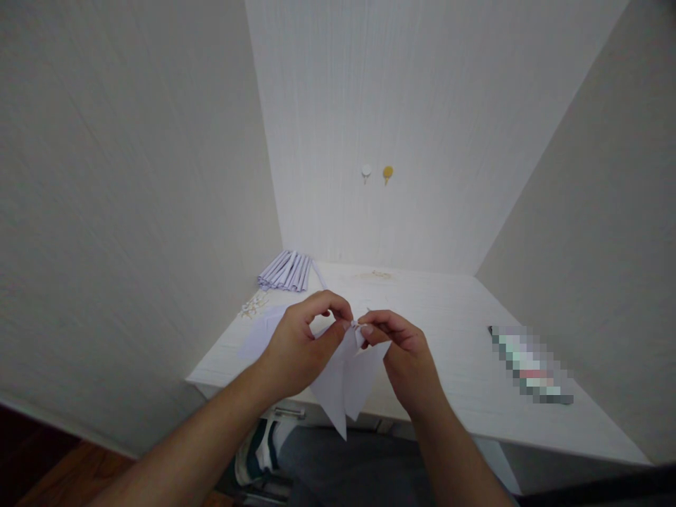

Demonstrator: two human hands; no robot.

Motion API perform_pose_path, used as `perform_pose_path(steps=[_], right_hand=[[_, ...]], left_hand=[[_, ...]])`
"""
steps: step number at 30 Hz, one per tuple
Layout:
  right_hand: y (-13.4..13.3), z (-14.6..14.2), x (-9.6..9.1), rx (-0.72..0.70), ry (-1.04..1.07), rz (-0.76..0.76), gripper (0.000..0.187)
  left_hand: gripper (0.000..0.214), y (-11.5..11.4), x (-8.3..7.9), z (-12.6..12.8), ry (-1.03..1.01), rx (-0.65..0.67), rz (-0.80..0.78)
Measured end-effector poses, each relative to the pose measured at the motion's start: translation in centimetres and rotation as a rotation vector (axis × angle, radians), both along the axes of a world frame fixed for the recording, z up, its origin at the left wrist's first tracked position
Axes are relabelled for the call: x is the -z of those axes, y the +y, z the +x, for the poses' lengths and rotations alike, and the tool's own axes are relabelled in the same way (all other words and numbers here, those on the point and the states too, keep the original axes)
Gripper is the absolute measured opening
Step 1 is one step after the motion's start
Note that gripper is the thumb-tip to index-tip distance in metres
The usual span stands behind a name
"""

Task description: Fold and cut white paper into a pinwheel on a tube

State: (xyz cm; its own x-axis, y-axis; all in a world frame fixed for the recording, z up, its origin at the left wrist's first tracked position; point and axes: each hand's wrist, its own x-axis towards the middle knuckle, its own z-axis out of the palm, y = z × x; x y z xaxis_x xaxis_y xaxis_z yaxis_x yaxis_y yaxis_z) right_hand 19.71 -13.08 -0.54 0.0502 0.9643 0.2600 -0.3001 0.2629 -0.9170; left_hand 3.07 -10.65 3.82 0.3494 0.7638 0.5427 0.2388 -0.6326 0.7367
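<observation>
My left hand [311, 338] and my right hand [398, 345] meet above the front of the white desk. Both pinch the top of a white paper sheet [341, 384], which is gathered or rolled to a narrow point between the fingertips. Its lower part hangs down in loose, pointed folds past the desk's front edge. What the fingertips press at the top is too small to make out fully. More pale paper [256, 334] lies flat on the desk to the left, partly behind my left hand.
Rolled paper tubes [288, 271] are piled at the back left, with small thin pieces [254, 305] scattered beside them. A blurred-out flat object [531, 370] lies at the right. Two hooks [388, 172] hang on the back wall. Walls enclose the white desk [459, 380] on three sides.
</observation>
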Motion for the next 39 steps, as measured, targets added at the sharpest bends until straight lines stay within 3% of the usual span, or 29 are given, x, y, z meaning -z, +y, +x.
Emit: perform_pose_path(steps=[7, 27, 35, 39], right_hand=[[0.4, 0.0, 1.0, -0.052, 0.088, -0.076, 0.010], [0.7, 0.2, 1.1, -0.037, 0.068, -0.026, 0.006], [0.3, -0.2, 0.3, 0.080, -0.001, 0.019, 0.019], [0.4, -0.2, 0.5, 0.084, -0.045, 0.033, 0.017]], left_hand=[[0.012, 0.0, -0.2, 0.1, 0.004, -0.042, -0.013], [0.008, 0.2, -0.3, 0.1, 0.064, -0.067, 0.162], [0.012, 0.7, 0.1, -0.6, 0.215, -0.185, 0.375], [0.008, 0.6, 0.3, -0.8, 0.299, -0.232, 0.404]])
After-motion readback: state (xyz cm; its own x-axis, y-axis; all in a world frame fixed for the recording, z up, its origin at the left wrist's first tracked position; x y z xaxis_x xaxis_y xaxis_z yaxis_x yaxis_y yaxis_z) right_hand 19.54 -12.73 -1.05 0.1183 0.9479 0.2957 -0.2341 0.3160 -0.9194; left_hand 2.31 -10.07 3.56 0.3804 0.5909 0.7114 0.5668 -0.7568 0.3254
